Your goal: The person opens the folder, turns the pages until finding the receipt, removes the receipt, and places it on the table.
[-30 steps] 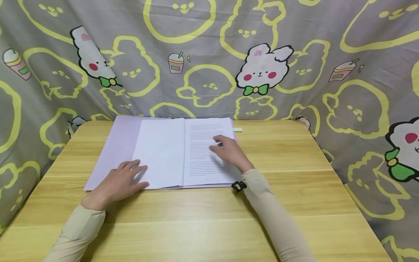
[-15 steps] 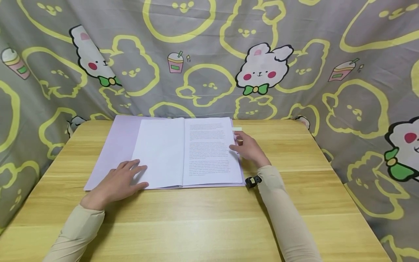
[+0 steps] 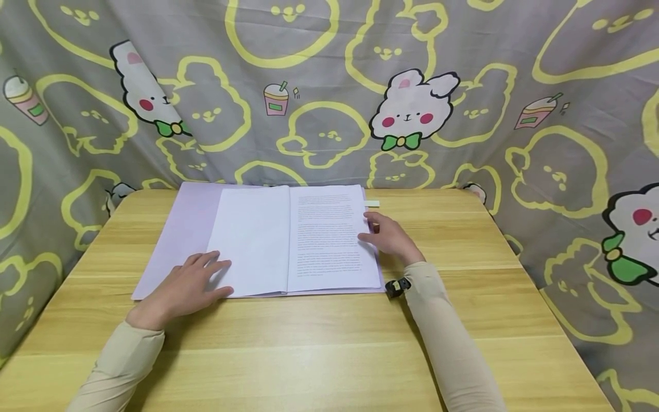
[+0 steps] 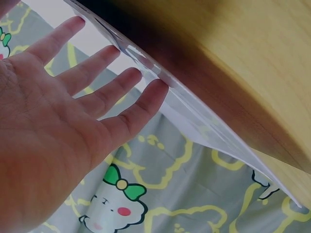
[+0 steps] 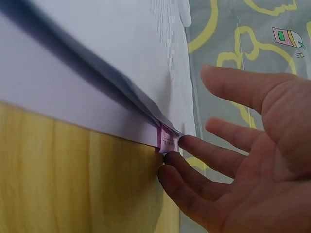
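A lilac folder [image 3: 193,214] lies spread on the table with its sheets turned open. Its left page [image 3: 254,234] is blank and its right page [image 3: 324,240] carries lines of small print. My left hand [image 3: 180,289] rests with spread fingers on the lower left of the blank page and the cover. At the right edge of the printed page is my right hand [image 3: 391,236], thumb over the paper and apart from the fingers. In the right wrist view, fingertips [image 5: 187,141] touch the sheet edges beside a small purple tab [image 5: 168,141].
A pale green tab [image 3: 372,203] sticks out at the folder's upper right. The wooden table [image 3: 309,349] ends against a patterned grey curtain [image 3: 319,80] behind and at both sides. A small black device [image 3: 397,287] sits at the right wrist.
My right hand has moved from over the printed page to its right edge, then shifted slightly inward. The left hand stays where it was.
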`<state>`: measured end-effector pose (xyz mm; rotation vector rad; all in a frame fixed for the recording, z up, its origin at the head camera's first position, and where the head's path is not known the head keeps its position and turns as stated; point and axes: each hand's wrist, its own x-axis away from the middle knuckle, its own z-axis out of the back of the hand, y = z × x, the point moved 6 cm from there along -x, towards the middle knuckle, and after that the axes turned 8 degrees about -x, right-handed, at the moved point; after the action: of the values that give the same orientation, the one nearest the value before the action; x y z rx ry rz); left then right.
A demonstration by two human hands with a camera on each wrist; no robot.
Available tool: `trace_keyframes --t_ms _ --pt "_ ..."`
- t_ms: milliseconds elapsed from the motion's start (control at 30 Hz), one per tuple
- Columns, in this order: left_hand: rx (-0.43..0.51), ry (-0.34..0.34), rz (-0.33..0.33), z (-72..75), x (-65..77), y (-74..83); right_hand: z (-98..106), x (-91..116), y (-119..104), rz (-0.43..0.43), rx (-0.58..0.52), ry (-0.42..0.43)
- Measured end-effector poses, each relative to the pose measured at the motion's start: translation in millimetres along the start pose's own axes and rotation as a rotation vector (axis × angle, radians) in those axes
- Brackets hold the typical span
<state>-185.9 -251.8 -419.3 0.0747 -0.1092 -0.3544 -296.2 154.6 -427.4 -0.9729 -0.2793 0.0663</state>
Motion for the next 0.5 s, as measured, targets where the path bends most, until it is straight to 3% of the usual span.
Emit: trace_keyframes --t_ms 500 --pt "0.000 0.003 0.002 -1.8 -0.6 -1.2 -1.1 1.5 -2.8 0.002 0.000 -0.018"
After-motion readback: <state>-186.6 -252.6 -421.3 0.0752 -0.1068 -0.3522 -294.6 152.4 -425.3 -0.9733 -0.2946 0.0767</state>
